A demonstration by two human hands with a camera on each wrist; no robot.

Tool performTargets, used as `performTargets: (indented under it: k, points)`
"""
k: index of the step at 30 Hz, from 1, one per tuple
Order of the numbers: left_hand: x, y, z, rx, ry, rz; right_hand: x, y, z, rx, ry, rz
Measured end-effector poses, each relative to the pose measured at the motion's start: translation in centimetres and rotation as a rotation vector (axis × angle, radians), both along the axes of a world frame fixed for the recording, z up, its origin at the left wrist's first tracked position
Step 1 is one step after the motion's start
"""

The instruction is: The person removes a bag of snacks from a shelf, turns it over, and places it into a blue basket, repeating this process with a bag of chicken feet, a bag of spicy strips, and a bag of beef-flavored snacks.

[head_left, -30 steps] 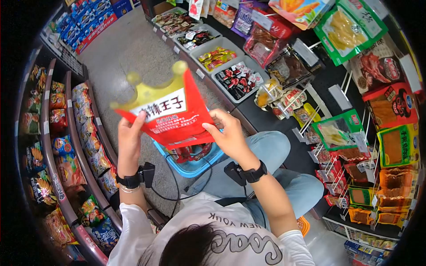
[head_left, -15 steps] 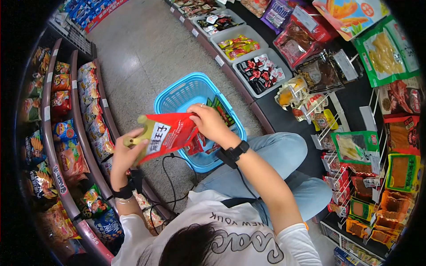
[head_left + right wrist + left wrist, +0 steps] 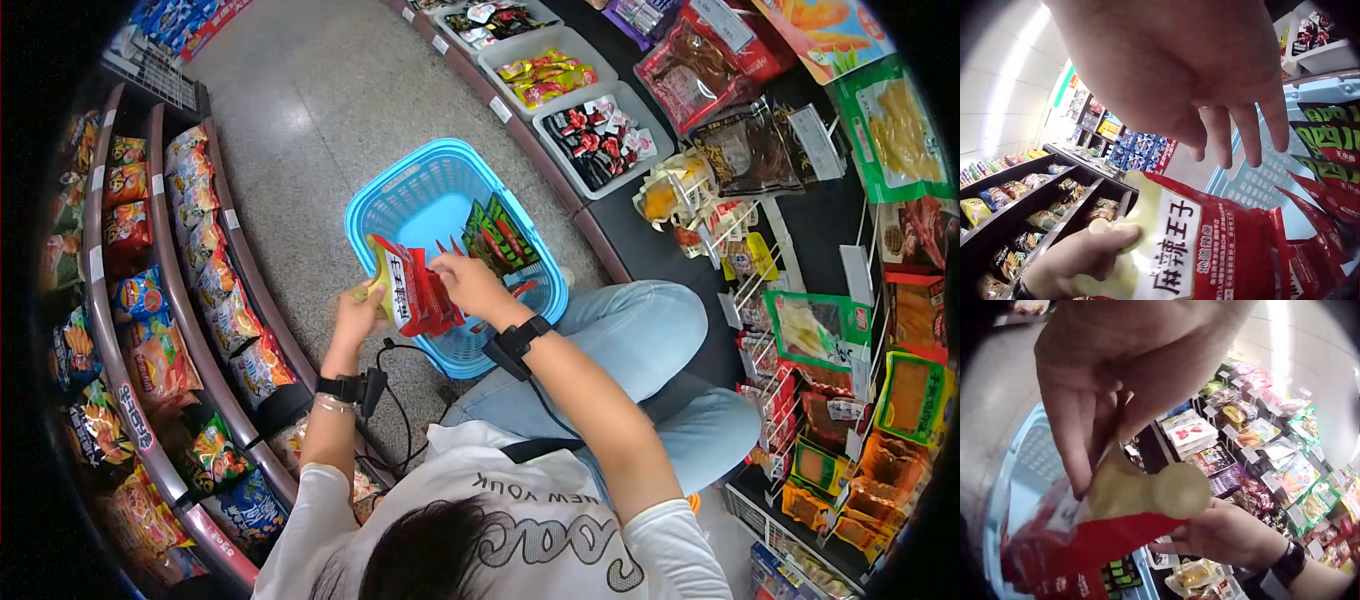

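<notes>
My left hand [image 3: 358, 315] pinches the yellow crown-shaped end of a red snack bag [image 3: 408, 293] with a white label, over the near left side of a blue basket [image 3: 362, 192]. My right hand [image 3: 470, 285] is at the bag's other side; in the right wrist view its fingers [image 3: 1249, 134] hang fairly straight above the bag. Green-and-black snack packs [image 3: 500, 238] lie along the basket's right wall. More red packs [image 3: 1316, 231] are beside them in the basket, partly hidden by the hands and the held bag.
Shelves of bagged snacks [image 3: 235, 300] run along the left. To the right, grey bins [image 3: 655, 150] of small packets line a dark display with hanging snack packs [image 3: 820, 325]. The person's bent leg [image 3: 640, 330] is close to the basket, and a black cable [image 3: 385, 400] trails near it.
The red bag has come down from upright in front of the person, turned sideways, and is now lower over the basket. Both hands moved with it; the right hand's fingers have loosened from its edge.
</notes>
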State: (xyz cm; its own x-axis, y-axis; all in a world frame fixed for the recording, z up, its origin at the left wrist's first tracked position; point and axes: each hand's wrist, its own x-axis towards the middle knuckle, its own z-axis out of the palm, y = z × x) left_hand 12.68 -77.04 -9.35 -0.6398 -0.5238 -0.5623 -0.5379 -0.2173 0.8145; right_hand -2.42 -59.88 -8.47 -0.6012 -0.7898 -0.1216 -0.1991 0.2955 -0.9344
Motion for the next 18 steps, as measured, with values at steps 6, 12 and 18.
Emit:
performTargets:
  k: [6, 12, 18]
  points:
    - [-2.5, 2.8, -3.6, 0.268, -0.117, 0.160, 1.9, -0.4, -2.6, 0.114, -0.122, 0.103]
    - [-4.2, 4.9, -4.6, 0.384, -0.218, 0.096, 4.2, -0.5, -6.8, 0.267, -0.116, 0.246]
    - [-4.3, 5.9, -8.9, 0.171, -0.343, -0.204, 3.4, -0.4, -10.0, 0.344, -0.033, 0.175]
